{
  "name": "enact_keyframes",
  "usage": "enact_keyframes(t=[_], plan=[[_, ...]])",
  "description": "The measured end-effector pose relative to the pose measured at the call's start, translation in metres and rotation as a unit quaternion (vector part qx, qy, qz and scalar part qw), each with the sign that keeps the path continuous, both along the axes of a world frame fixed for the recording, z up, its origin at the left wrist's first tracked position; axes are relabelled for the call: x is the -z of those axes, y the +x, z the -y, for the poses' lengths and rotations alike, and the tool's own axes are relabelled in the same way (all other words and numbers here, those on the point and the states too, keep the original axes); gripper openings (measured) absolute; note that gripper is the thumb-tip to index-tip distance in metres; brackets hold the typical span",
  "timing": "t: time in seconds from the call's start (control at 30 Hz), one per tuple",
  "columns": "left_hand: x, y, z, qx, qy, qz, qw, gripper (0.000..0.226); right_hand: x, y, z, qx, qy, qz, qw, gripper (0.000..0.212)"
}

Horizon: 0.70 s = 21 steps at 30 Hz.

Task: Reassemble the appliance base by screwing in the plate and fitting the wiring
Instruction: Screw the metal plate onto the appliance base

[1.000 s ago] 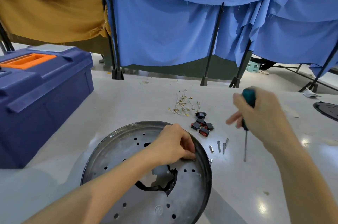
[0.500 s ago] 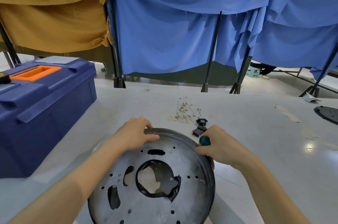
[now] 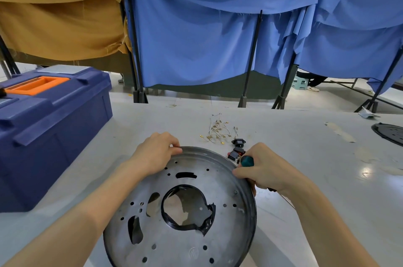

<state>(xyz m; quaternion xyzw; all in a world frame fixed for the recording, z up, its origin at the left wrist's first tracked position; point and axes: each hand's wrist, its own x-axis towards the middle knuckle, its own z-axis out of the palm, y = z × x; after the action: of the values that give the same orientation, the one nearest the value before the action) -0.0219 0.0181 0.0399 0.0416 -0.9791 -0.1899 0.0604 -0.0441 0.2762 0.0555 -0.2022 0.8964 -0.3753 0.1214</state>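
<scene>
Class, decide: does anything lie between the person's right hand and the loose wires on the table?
Yes. Small black switch parts lie on the table just beyond the right hand, roughly between it and the wires. That hand is also occupied, holding a screwdriver.

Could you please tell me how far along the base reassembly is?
Early. One screw appears seated in the plate near its right rim. The left hand and right hand grip the plate, the right also holding the screwdriver. The wiring and switch parts lie loose on the table, unfitted.
</scene>
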Motion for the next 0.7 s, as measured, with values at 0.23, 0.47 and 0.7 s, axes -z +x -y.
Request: enact_keyframes(t=[0.23, 0.47, 0.7], plan=[[0.007, 0.003, 0.001, -0.006, -0.002, 0.023, 1.000, 0.021, 0.005, -0.003, -0.001, -0.011, 0.023, 0.053, 0.998, 0.031], [0.008, 0.006, 0.005, -0.014, 0.028, 0.029, 0.999, 0.022, 0.006, -0.026, -0.033, 0.043, 0.069, 0.025, 0.996, 0.012], [0.012, 0.010, 0.006, -0.003, 0.022, 0.045, 0.999, 0.018, 0.028, -0.049, -0.050, 0.133, 0.138, -0.024, 0.981, 0.003]])
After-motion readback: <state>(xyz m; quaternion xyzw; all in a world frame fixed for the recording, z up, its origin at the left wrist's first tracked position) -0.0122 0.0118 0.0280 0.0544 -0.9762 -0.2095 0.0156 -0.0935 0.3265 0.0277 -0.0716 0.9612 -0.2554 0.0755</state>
